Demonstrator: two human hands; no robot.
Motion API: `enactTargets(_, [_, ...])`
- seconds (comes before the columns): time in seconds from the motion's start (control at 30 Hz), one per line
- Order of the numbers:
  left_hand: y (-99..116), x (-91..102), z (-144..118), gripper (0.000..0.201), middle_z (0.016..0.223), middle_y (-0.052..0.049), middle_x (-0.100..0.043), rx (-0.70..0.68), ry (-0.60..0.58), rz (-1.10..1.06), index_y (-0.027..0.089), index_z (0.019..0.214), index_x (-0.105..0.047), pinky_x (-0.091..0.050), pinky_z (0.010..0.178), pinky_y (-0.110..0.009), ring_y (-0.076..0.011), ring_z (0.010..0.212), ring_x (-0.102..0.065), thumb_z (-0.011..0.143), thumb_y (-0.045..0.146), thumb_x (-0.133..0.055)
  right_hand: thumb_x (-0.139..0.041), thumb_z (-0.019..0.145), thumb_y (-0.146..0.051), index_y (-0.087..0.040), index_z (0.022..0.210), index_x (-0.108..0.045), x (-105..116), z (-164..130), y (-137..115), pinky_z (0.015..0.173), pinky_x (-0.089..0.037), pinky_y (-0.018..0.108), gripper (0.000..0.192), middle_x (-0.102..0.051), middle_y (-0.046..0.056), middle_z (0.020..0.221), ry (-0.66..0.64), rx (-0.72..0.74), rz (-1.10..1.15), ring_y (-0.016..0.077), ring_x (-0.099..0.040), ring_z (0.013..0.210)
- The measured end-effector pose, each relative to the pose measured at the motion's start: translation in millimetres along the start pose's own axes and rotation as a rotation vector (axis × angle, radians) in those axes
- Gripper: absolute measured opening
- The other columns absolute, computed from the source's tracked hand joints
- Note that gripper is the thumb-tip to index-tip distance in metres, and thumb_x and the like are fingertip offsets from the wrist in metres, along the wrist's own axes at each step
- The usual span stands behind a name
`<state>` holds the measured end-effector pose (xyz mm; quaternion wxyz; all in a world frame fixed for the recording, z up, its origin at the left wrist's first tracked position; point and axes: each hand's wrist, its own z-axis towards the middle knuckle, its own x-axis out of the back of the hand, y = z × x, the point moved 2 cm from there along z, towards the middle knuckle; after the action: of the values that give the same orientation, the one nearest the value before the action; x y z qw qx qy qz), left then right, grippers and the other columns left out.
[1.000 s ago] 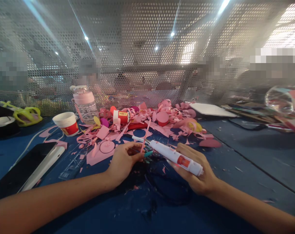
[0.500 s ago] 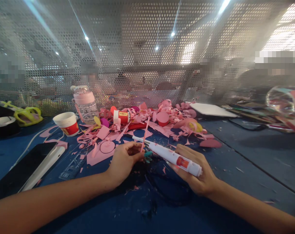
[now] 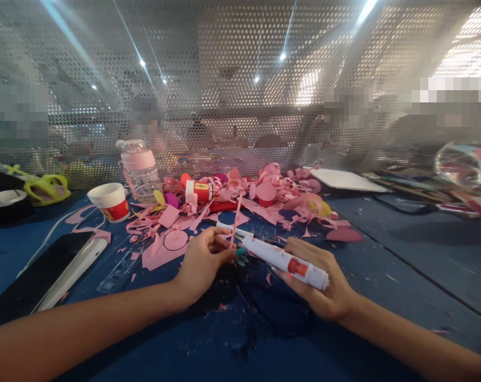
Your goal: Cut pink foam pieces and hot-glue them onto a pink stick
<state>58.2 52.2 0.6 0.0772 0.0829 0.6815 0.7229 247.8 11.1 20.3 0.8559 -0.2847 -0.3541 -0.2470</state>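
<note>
My left hand (image 3: 202, 265) pinches a thin pink strip (image 3: 237, 217), which stands nearly upright between thumb and fingers. A small teal piece (image 3: 241, 251) shows at the fingertips; I cannot tell whether it is a nail or a separate bit. My right hand (image 3: 320, 276) is wrapped round a white glue gun (image 3: 270, 254) with a red part near its rear. Its narrow tip points left, close to the strip; whether they touch is unclear. Behind the tip is a slim white stick (image 3: 244, 232). A dark loop of cord (image 3: 280, 329) lies below the hands.
Pink scraps (image 3: 272, 204) are heaped along the perforated screen (image 3: 232, 69), around a tipped paper cup (image 3: 200, 191). Left are an upright cup (image 3: 111, 204), a bottle (image 3: 139, 164), a phone (image 3: 41, 270) and a clear plastic piece (image 3: 119, 273). A white pad (image 3: 347, 179) lies back right.
The front of the glue gun has dipped slightly toward my left fingers, showing more of the white stick behind it. The left hand and the strip stay almost in place.
</note>
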Motion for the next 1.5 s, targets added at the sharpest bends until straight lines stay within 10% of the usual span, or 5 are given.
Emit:
enactTargets(0.37, [-0.8,-0.5,1.5,0.035,0.061,0.004,-0.058,0.013,0.001,-0.023,0.016,0.091,-0.05,-0.05,0.058,-0.024,-0.0121,0.058,-0.06,0.062,0.019,-0.068,-0.045,0.072,-0.022,-0.02,0.075,-0.041,6.7,-1.1,3.7,0.056,-0.035,0.031,0.006,-0.046,0.004,0.07,0.124,-0.041,-0.2,0.0168,-0.042,0.063])
enactTargets(0.77, [-3.2,1.0,1.3,0.016,0.074,-0.002,-0.064,-0.065,-0.036,0.037,0.016,0.078,-0.063,-0.051,0.062,-0.026,-0.0134,0.065,-0.061,0.067,0.026,-0.064,-0.046,0.059,-0.014,-0.012,0.1,-0.042,3.6,7.7,4.4,0.081,-0.034,0.045,0.04,-0.045,0.015,0.103,0.03,-0.184,-0.589,0.0295,-0.04,0.095])
enactTargets(0.97, [-3.2,0.4,1.7,0.017,0.074,-0.002,-0.066,-0.098,-0.045,0.075,0.017,0.08,-0.065,-0.05,0.061,-0.026,-0.0151,0.065,-0.061,0.068,0.029,-0.063,-0.043,0.078,-0.029,-0.019,0.081,-0.045,33.7,31.9,-6.9,0.07,-0.039,0.037,0.011,-0.052,0.006,0.079,0.086,-0.047,-0.439,0.0208,-0.047,0.076])
enactTargets(1.17, [1.3,2.9,-0.8,0.015,0.07,-0.002,-0.065,-0.159,-0.001,0.149,0.017,0.079,-0.065,-0.048,0.059,-0.024,-0.015,0.064,-0.06,0.069,0.027,-0.06,-0.039,0.086,-0.035,-0.018,0.049,-0.044,56.0,72.7,-21.5,0.047,-0.029,0.025,0.04,-0.047,-0.001,0.047,0.056,-0.054,-0.48,0.0095,-0.041,0.044])
enactTargets(1.5, [-0.4,2.2,1.5,0.014,0.073,-0.003,-0.068,-0.112,0.039,0.152,0.017,0.076,-0.066,-0.047,0.059,-0.024,-0.0159,0.066,-0.061,0.065,0.024,-0.063,-0.029,0.089,-0.043,-0.016,0.058,-0.053,32.0,75.1,-6.7,0.047,-0.026,0.026,0.048,-0.057,0.002,0.054,0.044,0.051,-0.699,0.0124,-0.052,0.051])
